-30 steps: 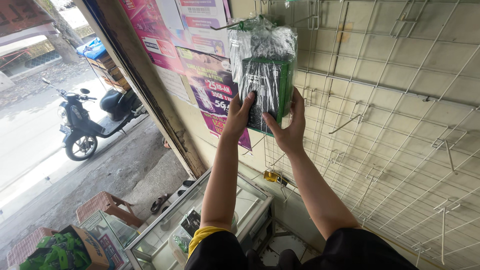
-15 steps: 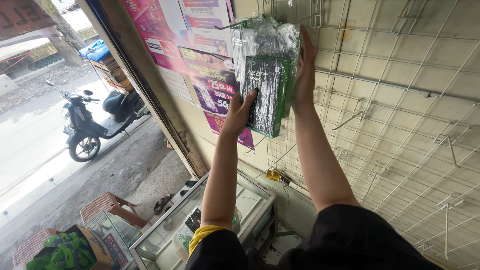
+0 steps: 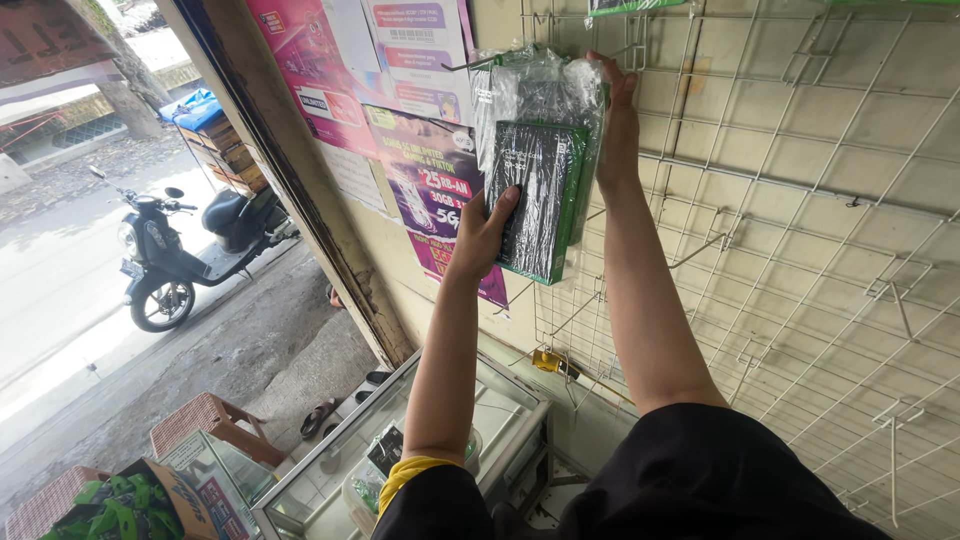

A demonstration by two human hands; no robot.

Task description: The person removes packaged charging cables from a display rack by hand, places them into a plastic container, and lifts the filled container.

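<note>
Over the last second the right hand (image 3: 618, 125) has climbed from the lower right edge of the bundle of green-and-black packets in clear plastic (image 3: 540, 160) to its top right corner, where the fingers now reach over the plastic near the top of the white wire grid panel (image 3: 800, 230); the left hand (image 3: 483, 232) has stayed low on the bundle's front and has shifted only slightly. The bundle itself has risen a little and now sits flat against the grid instead of being cupped from below by both hands, so the weight seems to have passed from the two palms toward the upper edge, close to a wire hook (image 3: 480, 62) that juts out at the top left of the plastic. Whether the plastic is actually caught on that hook cannot be told from this view. Both arms stretch up and forward, nearly straight. The left forearm rises steeply from a yellow cuff (image 3: 405, 475), the palm pressed to the dark face of the front packet with the fingers spread and the thumb along its left edge. The right arm, in a black sleeve (image 3: 700, 470), runs up the bundle's right side, with the wrist bent and the fingers curled over the top corner, gripping the plastic. Left of the bundle hang pink and white posters (image 3: 400, 130); below stand a glass display counter (image 3: 480, 430) and, outside, a parked black scooter (image 3: 190, 245).
</note>
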